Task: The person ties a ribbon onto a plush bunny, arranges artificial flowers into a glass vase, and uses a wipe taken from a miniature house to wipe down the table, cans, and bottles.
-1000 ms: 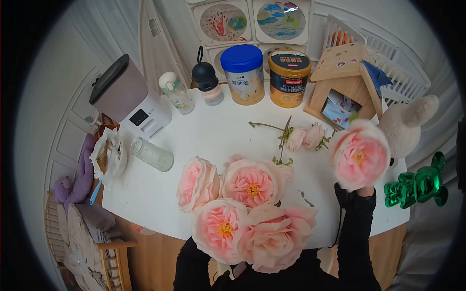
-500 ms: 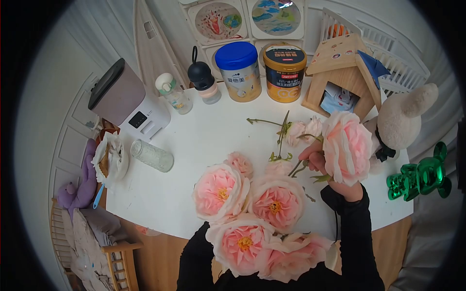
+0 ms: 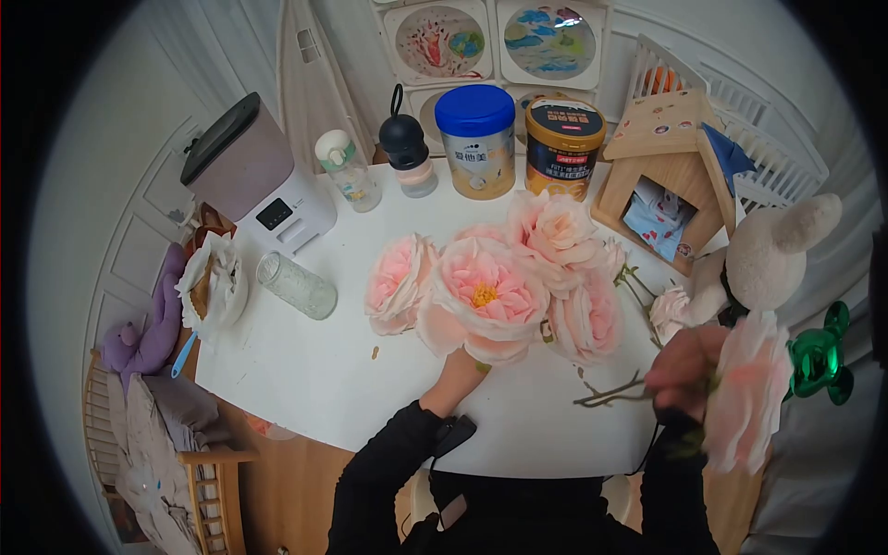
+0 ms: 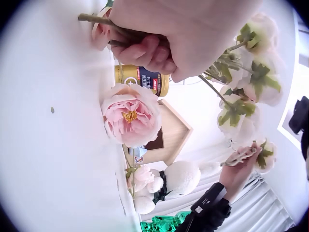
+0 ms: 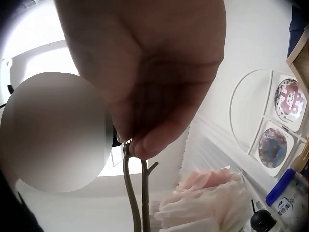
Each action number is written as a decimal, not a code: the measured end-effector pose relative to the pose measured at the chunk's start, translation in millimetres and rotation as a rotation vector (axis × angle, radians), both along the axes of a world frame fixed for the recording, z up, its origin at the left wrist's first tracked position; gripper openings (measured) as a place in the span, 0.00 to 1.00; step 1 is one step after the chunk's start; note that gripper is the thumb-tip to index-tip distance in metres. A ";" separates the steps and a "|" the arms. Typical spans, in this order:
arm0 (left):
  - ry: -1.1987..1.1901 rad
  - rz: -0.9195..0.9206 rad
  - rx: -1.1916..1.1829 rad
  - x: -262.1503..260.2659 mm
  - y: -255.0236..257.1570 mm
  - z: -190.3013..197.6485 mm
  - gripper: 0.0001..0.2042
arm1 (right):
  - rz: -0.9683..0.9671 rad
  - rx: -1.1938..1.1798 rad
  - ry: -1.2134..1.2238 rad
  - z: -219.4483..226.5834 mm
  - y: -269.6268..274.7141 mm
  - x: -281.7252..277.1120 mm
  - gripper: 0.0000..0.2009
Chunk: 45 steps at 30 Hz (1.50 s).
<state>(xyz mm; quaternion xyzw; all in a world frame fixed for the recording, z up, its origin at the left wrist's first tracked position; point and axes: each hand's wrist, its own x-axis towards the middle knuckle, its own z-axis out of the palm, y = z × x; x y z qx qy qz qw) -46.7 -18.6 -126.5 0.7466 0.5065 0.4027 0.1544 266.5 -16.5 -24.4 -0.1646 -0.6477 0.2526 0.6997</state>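
Observation:
Several large pink roses (image 3: 486, 294) cluster over the middle of the table, with my left hand (image 3: 460, 377) beneath them. The left wrist view shows the left hand (image 4: 188, 34) curled round green stems (image 4: 96, 19), blooms fanning out beyond it. At the right, my right hand (image 3: 686, 370) holds another rose (image 3: 747, 393), bloom outward, its stem ends (image 3: 610, 398) pointing left. In the right wrist view, the fingertips of the right hand (image 5: 149, 77) pinch two stems (image 5: 146, 203). A small pale rose (image 3: 671, 313) lies behind the right hand.
A ribbed glass (image 3: 298, 287) lies at the left near a white bag (image 3: 227, 291). Two canisters (image 3: 476, 153), bottles (image 3: 405, 153) and a wooden house (image 3: 661, 157) line the back. A plush toy (image 3: 766, 259) and green figure (image 3: 819, 351) are at the right.
The rose cluster has moved forward from near the body, bringing the left hand into view. The right hand has moved down and right with its rose, whose bloom has turned.

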 end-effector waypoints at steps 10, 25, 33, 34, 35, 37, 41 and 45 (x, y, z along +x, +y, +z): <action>-0.101 -0.157 -0.532 8.2 -14.9 56.4 0.20 | 0.181 -0.063 -0.510 70.0 -43.8 -106.9 0.13; -0.517 -0.410 -0.310 35.4 4.6 70.9 0.12 | 0.674 -0.422 -0.486 7.8 -34.9 -78.7 0.22; -0.704 -0.541 -0.418 16.3 -1.1 93.3 0.14 | -0.186 0.059 -0.759 38.7 -50.4 -99.8 0.18; -0.732 -0.557 -0.433 15.6 1.3 96.2 0.14 | -0.235 0.082 -0.745 41.2 -49.7 -103.2 0.16; -0.762 -0.570 -0.454 -11.1 -42.9 94.2 0.14 | -0.281 0.099 -0.731 43.0 -50.4 -104.1 0.14; -0.820 -0.590 -0.500 -12.9 -41.7 86.8 0.15 | -0.231 0.065 -0.747 49.4 -55.1 -99.7 0.13; -0.927 -0.639 -0.565 38.8 -1.1 104.5 0.16 | -0.142 -0.025 -0.795 64.8 -59.6 -98.8 0.11; -1.025 -0.720 -0.612 6.7 -35.6 105.0 0.17 | -0.122 -0.068 -0.865 64.3 -56.5 -112.6 0.11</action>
